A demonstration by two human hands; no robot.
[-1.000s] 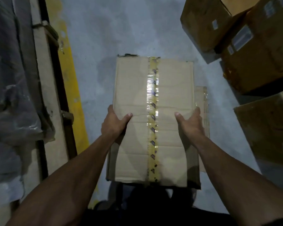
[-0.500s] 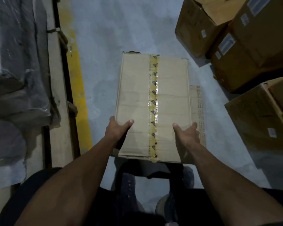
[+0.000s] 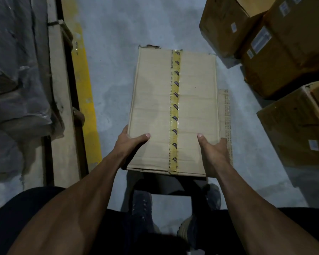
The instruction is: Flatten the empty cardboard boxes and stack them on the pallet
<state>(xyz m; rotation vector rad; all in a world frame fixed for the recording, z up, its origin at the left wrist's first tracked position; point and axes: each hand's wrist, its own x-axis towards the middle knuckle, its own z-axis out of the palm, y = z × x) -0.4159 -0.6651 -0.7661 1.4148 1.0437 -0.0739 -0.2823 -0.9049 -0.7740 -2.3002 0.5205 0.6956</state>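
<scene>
- Centrally, a flattened cardboard box is held above the grey concrete floor, its long axis running away from the person.
- Yellow printed tape runs lengthwise down the middle of the upper face; a narrow flap projects along the right edge.
- Left hand: closed on the near left edge of the box, thumb lying on the upper face, fingers hidden beneath.
- Right hand: closed on the near right edge of the box, thumb on the upper face, fingers hidden behind the panel.
- Brown cartons, some bearing white labels, stand stacked at the right, near the box but apart from it.
- A yellow floor stripe runs at the left, beside a pale wooden beam and plastic-wrapped goods.
- Both shoes of the person show below the near edge of the box.
</scene>
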